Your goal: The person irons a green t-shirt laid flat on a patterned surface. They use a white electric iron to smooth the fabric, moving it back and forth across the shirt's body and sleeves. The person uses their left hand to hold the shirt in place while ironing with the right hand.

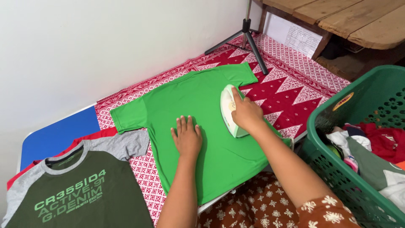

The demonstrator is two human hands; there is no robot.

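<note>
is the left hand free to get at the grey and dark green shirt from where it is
Probably yes: the left hand lies flat on the green t-shirt, holding nothing, and the grey and dark green shirt lies close by with nothing between.

Low white-edged table [29, 137], blue top showing at far left. Red-and-white patterned cloth [295, 80] covers most of it. On the cloth: 1 green T-shirt [190, 101] spread flat at centre, 1 grey-and-dark-green shirt [80, 185] near left, over a red garment [90, 136].

Smooth cloth shirt [190, 101] — glossy plastic iron [229, 110]
</note>
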